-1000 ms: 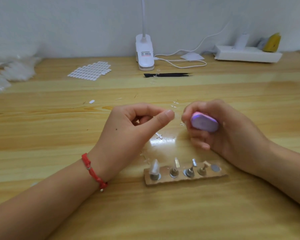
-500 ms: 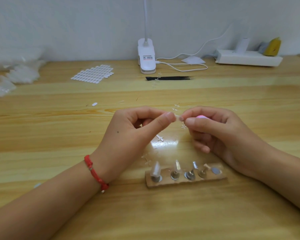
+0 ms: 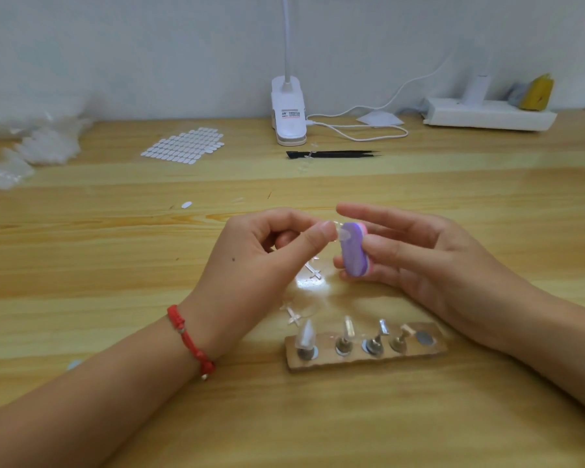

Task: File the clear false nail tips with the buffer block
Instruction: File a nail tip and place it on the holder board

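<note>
Above the desk [image 3: 115,265], the left hand [image 3: 260,255] pinches a clear nail tip [image 3: 346,234] between thumb and forefinger, the tip jutting past the grip to touch the purple buffer block [image 3: 353,251], which the right hand [image 3: 429,261] clamps between thumb and lower fingers, forefinger extended.

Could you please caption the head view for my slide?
Left hand presses a clear nail tip against the purple buffer block held in the right hand.

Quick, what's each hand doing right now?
Left hand: pinching a clear nail tip against the block.
Right hand: holding the purple buffer block, index finger extended.
</note>
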